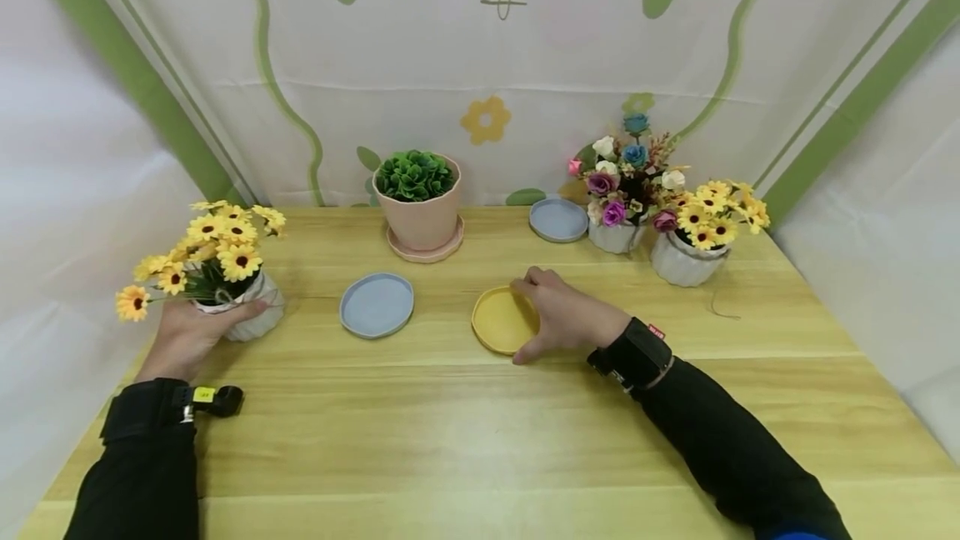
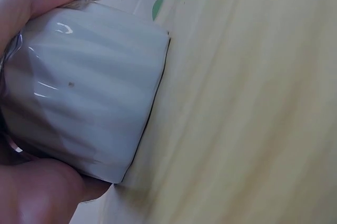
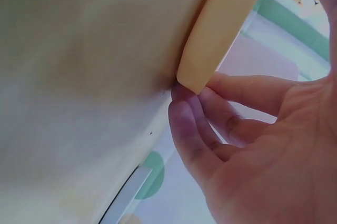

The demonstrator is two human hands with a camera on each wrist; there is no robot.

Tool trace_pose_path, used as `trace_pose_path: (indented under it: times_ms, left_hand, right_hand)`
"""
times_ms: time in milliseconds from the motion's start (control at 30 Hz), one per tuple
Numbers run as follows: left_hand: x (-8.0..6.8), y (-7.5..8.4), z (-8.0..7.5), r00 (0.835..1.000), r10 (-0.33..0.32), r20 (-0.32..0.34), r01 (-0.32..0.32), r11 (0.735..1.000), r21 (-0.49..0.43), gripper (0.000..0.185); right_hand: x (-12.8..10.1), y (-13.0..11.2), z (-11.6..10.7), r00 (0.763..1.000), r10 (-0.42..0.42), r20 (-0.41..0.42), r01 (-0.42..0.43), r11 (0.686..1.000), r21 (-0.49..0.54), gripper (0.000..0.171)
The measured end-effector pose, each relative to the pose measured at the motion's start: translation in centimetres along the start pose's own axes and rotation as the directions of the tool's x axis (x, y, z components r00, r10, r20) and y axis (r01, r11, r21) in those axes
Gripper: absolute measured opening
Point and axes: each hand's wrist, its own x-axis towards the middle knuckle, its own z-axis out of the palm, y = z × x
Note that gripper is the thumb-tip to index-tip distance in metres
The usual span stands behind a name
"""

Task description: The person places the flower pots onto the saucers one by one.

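On the left side of the table, my left hand point(image 1: 183, 338) grips a white ceramic flowerpot point(image 1: 264, 315) holding yellow daisy-like flowers point(image 1: 217, 244). The left wrist view shows the thumb and fingers around the ribbed pot point(image 2: 89, 87), with twine at its rim; its base is at the tabletop. Near the middle, my right hand point(image 1: 566, 315) holds a round yellow saucer point(image 1: 498, 325) by its right side, thumb at the near edge and fingers at the far edge. In the right wrist view, fingertips touch the saucer's rim point(image 3: 221, 29).
A blue-grey saucer point(image 1: 377, 305) lies between the hands. Behind it, a pink pot point(image 1: 420, 222) with a green plant stands on a pink saucer point(image 1: 426, 254). Back right are another blue-grey saucer point(image 1: 558, 220), a mixed-flower pot point(image 1: 613, 237) and a second yellow-flower pot point(image 1: 686, 263).
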Motion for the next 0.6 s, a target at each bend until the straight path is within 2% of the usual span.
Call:
trace_pose_path:
  times_ms: [67,200,267,333,433,500,600]
  left_hand:
    - [0.0,0.0,0.1,1.000,0.007,0.004,-0.007,1.000,-0.005,0.081]
    - [-0.1,-0.2,0.2,0.999,0.031,0.025,-0.029,0.996,-0.088,0.083]
    - [-0.2,-0.2,0.2,0.999,0.031,0.035,-0.028,0.996,-0.089,0.084]
    - [-0.4,-0.1,0.1,0.999,0.013,0.044,-0.011,0.999,-0.046,0.084]
    - [-0.7,0.1,0.1,0.998,-0.039,0.056,0.035,0.997,0.073,0.088]
    - [-0.8,0.3,0.3,0.995,-0.077,0.068,0.069,0.992,0.105,0.094]
    - [-1.1,0.5,0.7,0.993,-0.079,0.087,0.068,0.991,0.119,0.097]
  right_hand:
    - [-0.5,-0.2,0.2,1.000,-0.006,-0.002,0.006,1.000,-0.004,0.114]
    - [-1.4,-0.8,0.6,1.000,-0.025,-0.008,0.025,1.000,-0.011,0.114]
    - [-1.7,-1.1,0.8,0.999,-0.041,-0.009,0.041,0.999,-0.021,0.114]
    - [-2.0,-1.5,1.0,0.998,-0.059,-0.008,0.059,0.998,-0.031,0.114]
    - [-2.4,-2.0,1.1,0.997,-0.071,-0.001,0.071,0.997,-0.036,0.115]
    - [-2.6,-2.2,1.2,0.997,-0.076,-0.001,0.076,0.996,-0.041,0.115]
    - [-2.7,-2.3,1.2,0.997,-0.080,0.002,0.080,0.995,-0.052,0.116]
